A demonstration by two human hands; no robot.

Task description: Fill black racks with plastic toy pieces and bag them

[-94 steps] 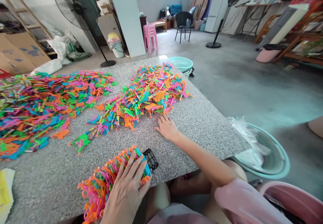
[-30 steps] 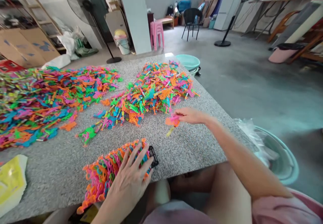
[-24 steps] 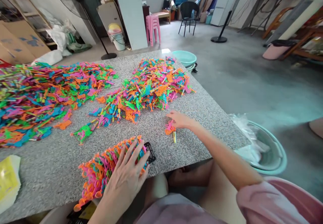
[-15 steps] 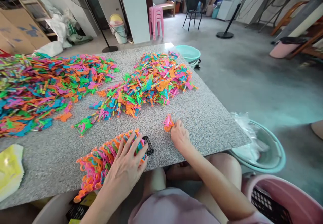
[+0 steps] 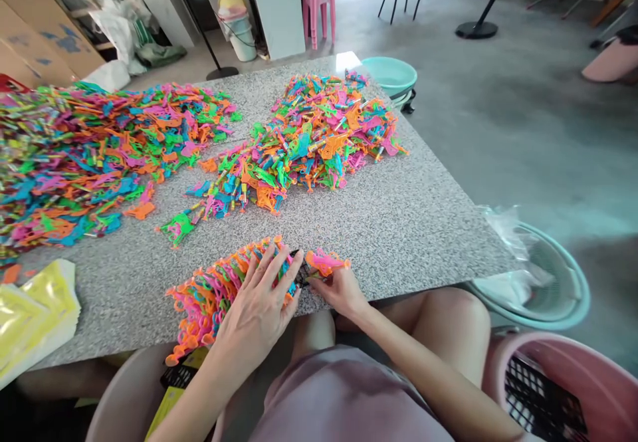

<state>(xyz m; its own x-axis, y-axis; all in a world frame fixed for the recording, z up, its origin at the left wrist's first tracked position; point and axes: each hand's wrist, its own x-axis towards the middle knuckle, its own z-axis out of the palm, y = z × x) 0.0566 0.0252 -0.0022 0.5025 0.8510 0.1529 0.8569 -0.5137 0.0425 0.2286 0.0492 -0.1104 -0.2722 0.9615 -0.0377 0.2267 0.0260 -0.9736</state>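
Note:
A tight row of small, bright plastic toys (image 5: 214, 292), seemingly toy pistols, stands along the table's near edge. Stretched fingers of my left hand (image 5: 264, 289) lie across the row's right end, touching it. Beyond those fingertips, part of a black mesh tray (image 5: 303, 272) shows; the rest is covered by toys and hand. My right hand (image 5: 343, 289) is closed on a pink and orange plastic toy (image 5: 326, 262), held at the tray's right end. Whether it is one toy or a few together, I cannot tell.
Loose toys form a heap (image 5: 319, 139) mid-table and a larger heap (image 5: 100, 143) on the left. Yellow-and-white packets (image 5: 42, 316) lie at the near left. Beside the table are a turquoise basin (image 5: 563, 282) and a pink tub (image 5: 573, 362) with a black mesh tray inside.
My right hand has moved left with the pink and orange toy, from the bare tabletop to the black tray's end. My left hand stays on the row. The view has tilted down.

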